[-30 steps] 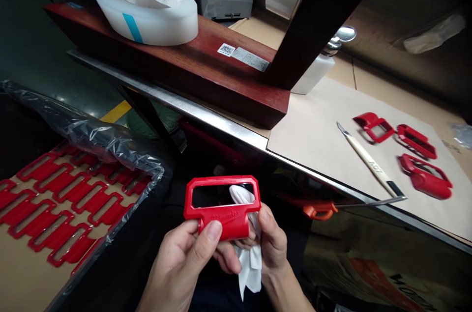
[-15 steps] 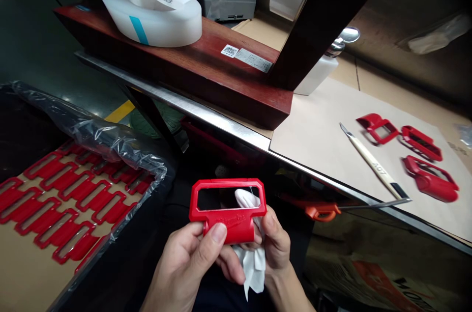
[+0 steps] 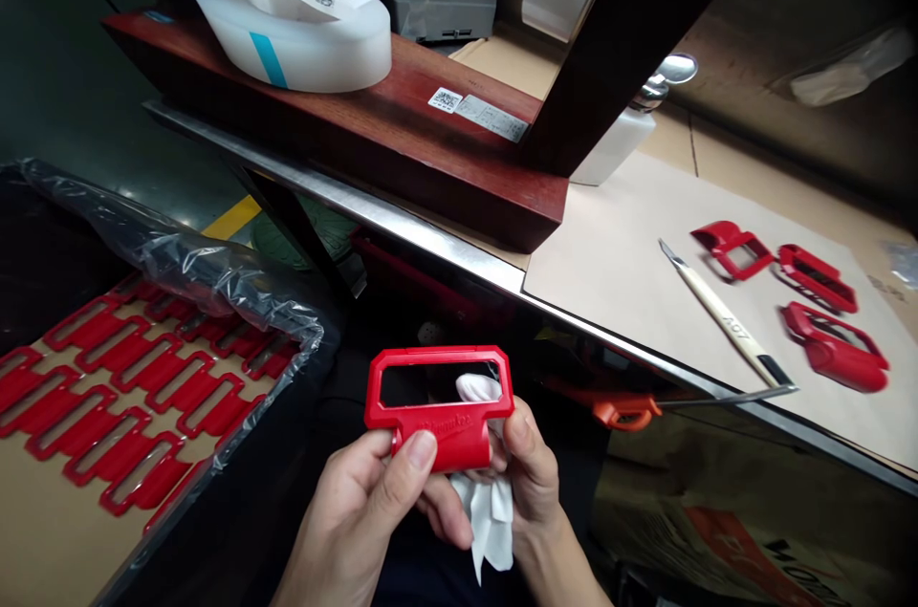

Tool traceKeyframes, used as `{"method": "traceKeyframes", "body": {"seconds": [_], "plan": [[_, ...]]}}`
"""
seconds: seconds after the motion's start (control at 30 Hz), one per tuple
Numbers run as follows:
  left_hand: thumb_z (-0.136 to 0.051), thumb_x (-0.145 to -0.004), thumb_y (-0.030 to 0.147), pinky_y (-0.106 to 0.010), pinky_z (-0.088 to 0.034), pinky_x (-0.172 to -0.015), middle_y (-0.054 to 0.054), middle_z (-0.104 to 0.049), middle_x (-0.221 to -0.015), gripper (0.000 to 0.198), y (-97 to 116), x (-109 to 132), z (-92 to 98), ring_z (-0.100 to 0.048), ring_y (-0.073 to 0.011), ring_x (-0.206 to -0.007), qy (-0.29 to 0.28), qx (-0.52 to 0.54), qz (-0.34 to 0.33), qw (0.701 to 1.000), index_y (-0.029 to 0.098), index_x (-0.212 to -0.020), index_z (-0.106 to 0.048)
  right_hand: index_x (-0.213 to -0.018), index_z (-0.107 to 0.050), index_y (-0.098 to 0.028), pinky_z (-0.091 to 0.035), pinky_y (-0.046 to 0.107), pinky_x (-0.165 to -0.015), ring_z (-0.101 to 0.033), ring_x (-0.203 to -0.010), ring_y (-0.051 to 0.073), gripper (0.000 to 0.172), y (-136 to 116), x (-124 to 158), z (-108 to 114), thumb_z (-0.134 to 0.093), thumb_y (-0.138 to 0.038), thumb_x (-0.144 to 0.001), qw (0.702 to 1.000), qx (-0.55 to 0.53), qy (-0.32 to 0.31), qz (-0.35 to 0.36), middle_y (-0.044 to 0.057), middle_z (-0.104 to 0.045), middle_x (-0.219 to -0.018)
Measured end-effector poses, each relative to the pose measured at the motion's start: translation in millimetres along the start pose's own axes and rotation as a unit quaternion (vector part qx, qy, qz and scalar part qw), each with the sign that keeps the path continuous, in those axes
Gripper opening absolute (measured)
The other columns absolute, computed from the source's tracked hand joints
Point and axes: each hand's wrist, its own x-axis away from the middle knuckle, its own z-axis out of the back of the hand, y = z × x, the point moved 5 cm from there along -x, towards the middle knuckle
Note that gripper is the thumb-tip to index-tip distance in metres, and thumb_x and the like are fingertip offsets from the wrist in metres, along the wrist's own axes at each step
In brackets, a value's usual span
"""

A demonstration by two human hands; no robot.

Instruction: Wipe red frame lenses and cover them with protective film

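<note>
Centre of view, below the steel table edge: red moulded plastic frame (image 3: 446,440), long axis crosswise, rectangular window uppermost, smooth glossy surface. Left hand (image 3: 351,516) clamps its near end, thumb on the embossed lower tab; right hand (image 3: 532,483) clamps the far end, together with a crumpled white cloth (image 3: 491,516) poking up behind the window. Hands close, frame between them, equally near both. Left of them, matching red parts (image 3: 136,397) lie in a cardboard tray under clear film; rightward, a craft knife (image 3: 724,320) and three red frames (image 3: 836,354) rest on a cream paper sheet (image 3: 609,253).
</note>
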Motion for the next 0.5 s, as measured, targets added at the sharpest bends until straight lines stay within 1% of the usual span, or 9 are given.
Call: {"method": "traceKeyframes", "body": {"seconds": [0.1, 0.2, 0.3, 0.4, 0.5], "plan": [[-0.061, -0.082, 0.041, -0.026, -0.046, -0.062, -0.004, -0.072, -0.061, 0.027, 0.0, -0.1, 0.6, -0.065, -0.0194, -0.067, 0.0, 0.002, -0.001, 1.0, 0.016, -0.081, -0.068, -0.09, -0.073, -0.019, -0.014, 0.015, -0.038, -0.019, -0.041, 0.003, 0.024, -0.6, -0.7, -0.6, -0.072, -0.04, -0.077, 1.0, 0.015, 0.018, -0.001, -0.009, -0.03, -0.048], [-0.062, -0.082, 0.041, -0.026, -0.046, -0.063, -0.003, -0.072, -0.06, 0.025, 0.3, 0.1, 1.2, -0.066, -0.0195, -0.069, 0.016, 0.001, -0.001, 1.0, 0.016, -0.078, -0.067, -0.098, -0.072, -0.02, -0.014, 0.015, -0.038, -0.017, -0.041, 0.003, 0.03, -1.4, -1.8, -0.4, -0.072, -0.041, -0.077, 1.0, 0.021, 0.016, 0.004, -0.01, -0.026, -0.047], [-0.062, -0.082, 0.041, -0.025, -0.046, -0.062, -0.003, -0.072, -0.059, 0.025, 0.9, 0.5, 0.3, -0.066, -0.0198, -0.071, 0.024, -0.006, -0.006, 1.0, 0.017, -0.075, -0.067, -0.093, -0.072, -0.02, -0.014, 0.015, -0.037, -0.016, -0.04, 0.003, 0.026, -1.8, -2.5, 0.0, -0.072, -0.041, -0.077, 1.0, 0.02, 0.008, 0.006, -0.01, -0.027, -0.048], [-0.062, -0.081, 0.042, -0.024, -0.046, -0.062, -0.003, -0.072, -0.059, 0.027, 1.6, 0.8, -0.4, -0.066, -0.0204, -0.073, 0.028, -0.006, -0.013, 1.0, 0.018, -0.072, -0.067, -0.085, -0.072, -0.018, -0.017, 0.014, -0.038, -0.02, -0.041, 0.003, 0.022, -2.6, -2.5, -0.9, -0.071, -0.039, -0.077, 1.0, 0.014, 0.002, 0.007, -0.009, -0.029, -0.048], [-0.066, -0.077, 0.043, -0.024, -0.047, -0.062, -0.004, -0.072, -0.06, 0.026, 1.8, 0.7, -0.4, -0.066, -0.0219, -0.076, 0.029, -0.001, -0.013, 0.999, 0.018, -0.07, -0.068, -0.079, -0.07, -0.017, -0.019, 0.015, -0.039, -0.022, -0.042, 0.004, 0.02, -3.1, -2.0, -2.4, -0.072, -0.037, -0.077, 1.0, 0.011, -0.007, 0.001, -0.008, -0.03, -0.048]]}}
